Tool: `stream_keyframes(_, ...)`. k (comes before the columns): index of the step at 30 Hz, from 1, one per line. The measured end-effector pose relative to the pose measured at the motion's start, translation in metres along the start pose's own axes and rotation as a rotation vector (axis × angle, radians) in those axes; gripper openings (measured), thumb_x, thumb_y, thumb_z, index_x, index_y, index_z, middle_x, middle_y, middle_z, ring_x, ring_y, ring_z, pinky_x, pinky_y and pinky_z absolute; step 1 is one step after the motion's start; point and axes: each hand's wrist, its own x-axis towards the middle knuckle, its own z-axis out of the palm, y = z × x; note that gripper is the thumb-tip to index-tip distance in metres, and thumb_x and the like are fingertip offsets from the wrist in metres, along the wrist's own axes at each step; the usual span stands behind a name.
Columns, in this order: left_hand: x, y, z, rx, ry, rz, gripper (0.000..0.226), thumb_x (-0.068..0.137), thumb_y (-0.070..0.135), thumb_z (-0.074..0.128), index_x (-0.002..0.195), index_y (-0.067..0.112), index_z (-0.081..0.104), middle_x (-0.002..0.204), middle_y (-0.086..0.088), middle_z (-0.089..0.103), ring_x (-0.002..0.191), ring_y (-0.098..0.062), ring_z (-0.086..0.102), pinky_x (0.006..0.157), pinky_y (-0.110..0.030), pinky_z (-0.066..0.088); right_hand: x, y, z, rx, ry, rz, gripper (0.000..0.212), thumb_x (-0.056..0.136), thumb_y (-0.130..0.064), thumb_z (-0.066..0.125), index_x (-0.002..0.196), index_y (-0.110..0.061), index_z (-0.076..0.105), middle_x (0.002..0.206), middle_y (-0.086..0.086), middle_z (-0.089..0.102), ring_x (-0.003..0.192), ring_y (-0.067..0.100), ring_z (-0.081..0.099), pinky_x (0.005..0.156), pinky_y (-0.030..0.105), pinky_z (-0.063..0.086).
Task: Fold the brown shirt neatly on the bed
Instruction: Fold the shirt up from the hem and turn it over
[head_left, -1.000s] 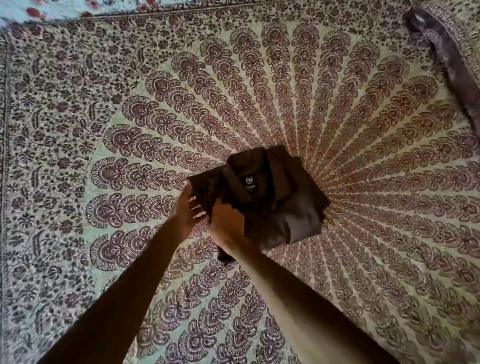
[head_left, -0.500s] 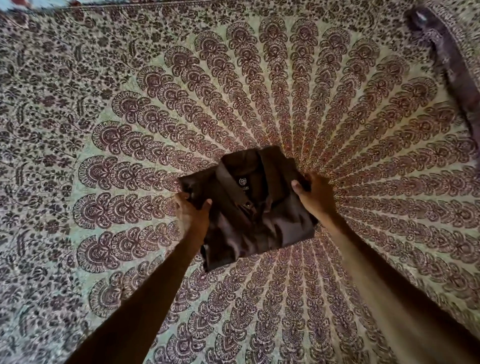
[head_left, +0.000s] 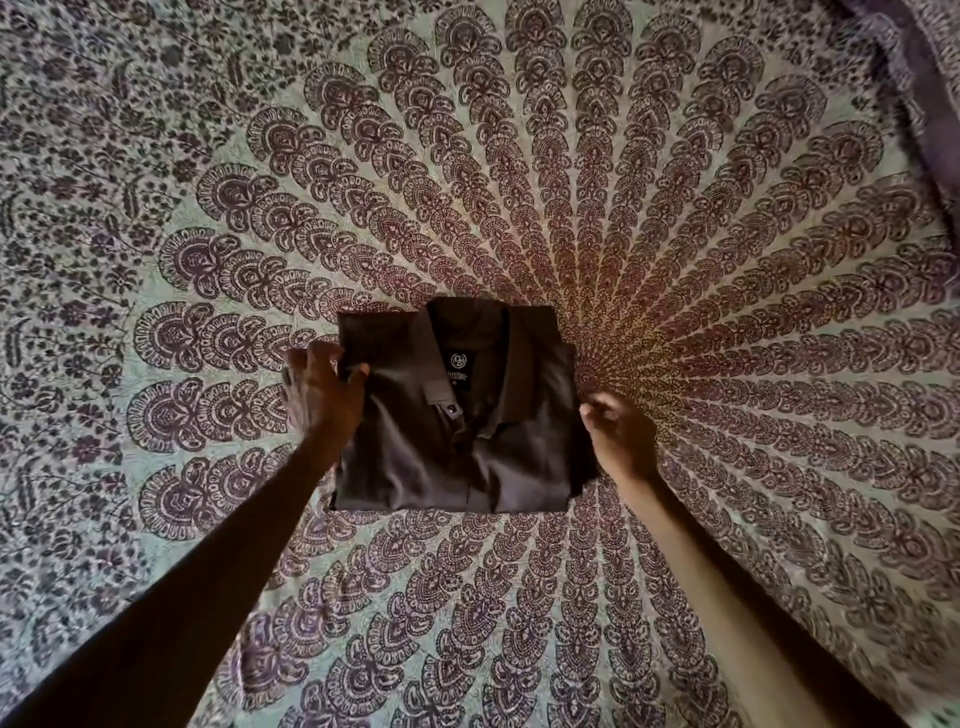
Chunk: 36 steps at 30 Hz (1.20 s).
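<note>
One brown shirt (head_left: 488, 457) lies on the bed (head_left: 727, 312), near the centre of the radiating pattern on the bedspread (head_left: 208, 208). The shirt is folded into a compact rectangle. Its collar (head_left: 519, 353) points away from the person, and the neck label (head_left: 458, 364) faces up.

Left hand (head_left: 322, 397): positioned at the left edge of the shirt. The thumb lies on top of the fabric and the fingers (head_left: 311, 358) curve around the edge, gripping it.

Right hand (head_left: 621, 436): positioned just beside the right edge of the shirt. The fingers are loosely curled and hold nothing. Contact with the fabric cannot be determined.

Both forearms extend from the lower corners of the view. A dark cloth (head_left: 924, 78) lies at the upper right, well apart from the shirt.
</note>
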Motion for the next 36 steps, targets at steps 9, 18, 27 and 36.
stream_keyframes(9, -0.034, -0.013, 0.008, -0.112, -0.073, -0.120, 0.044, 0.085, 0.032, 0.070, 0.110, 0.003, 0.051, 0.108, -0.021, 0.065, 0.102, -0.036, 0.059, 0.075, -0.036, 0.040, 0.000, -0.001, -0.011, 0.030, -0.227, 0.104, 0.021, 0.071, 0.002, 0.076, 0.083, -0.014, 0.069, 0.079, -0.001, 0.070, 0.069, 0.012, 0.065, 0.052, 0.007, 0.046)
stream_keyframes(18, -0.033, -0.016, -0.004, -0.116, -0.078, -0.200, 0.038, 0.094, 0.030, 0.057, 0.109, -0.005, 0.052, 0.108, -0.030, 0.061, 0.104, -0.041, 0.055, 0.074, -0.038, 0.035, -0.002, -0.010, 0.009, 0.252, -0.272, 0.315, 0.043, 0.080, 0.014, 0.043, 0.065, -0.019, 0.065, 0.066, 0.007, 0.065, 0.053, 0.019, 0.063, 0.051, 0.031, 0.055)
stream_keyframes(27, -0.029, -0.022, -0.006, -0.116, -0.198, -0.283, 0.051, 0.083, 0.042, 0.070, 0.113, 0.002, 0.060, 0.111, -0.025, 0.064, 0.103, -0.040, 0.060, 0.085, -0.045, 0.052, -0.002, -0.022, 0.012, -0.051, -0.136, 0.146, 0.021, 0.076, -0.006, 0.066, 0.075, -0.026, 0.072, 0.082, -0.003, 0.075, 0.063, 0.013, 0.067, 0.061, 0.025, 0.057)
stream_keyframes(36, -0.031, -0.021, -0.009, -0.164, -0.131, -0.261, 0.041, 0.092, 0.035, 0.060, 0.112, 0.000, 0.059, 0.111, -0.025, 0.063, 0.106, -0.039, 0.058, 0.081, -0.040, 0.044, -0.005, -0.044, 0.017, 0.837, -0.461, 0.573, 0.045, 0.097, -0.053, 0.045, 0.102, -0.015, 0.067, 0.103, 0.007, 0.074, 0.093, 0.022, 0.069, 0.083, 0.037, 0.053)
